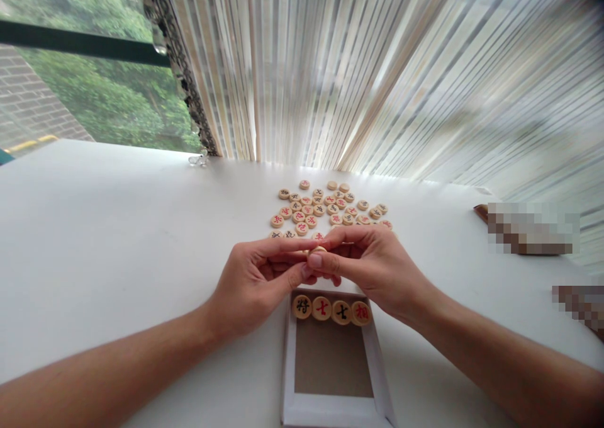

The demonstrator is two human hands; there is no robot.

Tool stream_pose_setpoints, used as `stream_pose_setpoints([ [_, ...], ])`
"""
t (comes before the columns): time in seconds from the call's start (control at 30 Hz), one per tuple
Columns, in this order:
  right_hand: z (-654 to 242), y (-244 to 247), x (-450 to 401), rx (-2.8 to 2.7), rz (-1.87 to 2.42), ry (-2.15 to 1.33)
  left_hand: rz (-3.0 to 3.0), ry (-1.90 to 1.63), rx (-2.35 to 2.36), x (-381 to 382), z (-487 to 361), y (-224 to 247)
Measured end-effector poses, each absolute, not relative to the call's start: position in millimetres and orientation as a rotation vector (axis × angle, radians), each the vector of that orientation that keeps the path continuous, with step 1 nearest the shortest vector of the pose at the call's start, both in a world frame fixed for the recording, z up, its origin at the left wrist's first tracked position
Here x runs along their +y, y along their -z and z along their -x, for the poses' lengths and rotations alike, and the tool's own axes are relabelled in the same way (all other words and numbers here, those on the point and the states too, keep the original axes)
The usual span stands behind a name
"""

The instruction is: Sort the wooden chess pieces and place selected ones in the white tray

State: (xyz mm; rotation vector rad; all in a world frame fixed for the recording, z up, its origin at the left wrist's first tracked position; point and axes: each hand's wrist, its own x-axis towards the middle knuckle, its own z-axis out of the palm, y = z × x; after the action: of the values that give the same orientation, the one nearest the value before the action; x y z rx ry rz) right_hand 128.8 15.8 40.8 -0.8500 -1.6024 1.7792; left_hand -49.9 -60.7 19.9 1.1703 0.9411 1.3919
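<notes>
My left hand (257, 280) and my right hand (372, 261) meet above the far end of a white box, fingertips together. Between them is a round wooden Chinese chess piece (317, 250), seen nearly edge-on; its character is hidden. Thumbs and fingers of both hands are closed on it. Below, the open white box (334, 409) lies on the table with a brown bottom. A row of several chess pieces (321, 308), marked in red and black, lies face up along its far end. Past my hands, many more pieces (307, 210) are scattered, partly hidden by my fingers.
The white table (141, 239) reaches back to a striped string curtain (302, 69) and a window on the left. A small clear glass-like object (198, 160) lies at the back edge. Two brown-edged, pixelated objects (528, 230) sit at the right.
</notes>
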Motion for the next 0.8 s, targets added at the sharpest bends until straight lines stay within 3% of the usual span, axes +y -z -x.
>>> stream_pose_setpoints([
  [0.8, -128.9, -46.4, 16.2, -1.755, 0.712, -1.659, -1.100, -1.416, 0.986, -59.7, 53.4, -18.8],
])
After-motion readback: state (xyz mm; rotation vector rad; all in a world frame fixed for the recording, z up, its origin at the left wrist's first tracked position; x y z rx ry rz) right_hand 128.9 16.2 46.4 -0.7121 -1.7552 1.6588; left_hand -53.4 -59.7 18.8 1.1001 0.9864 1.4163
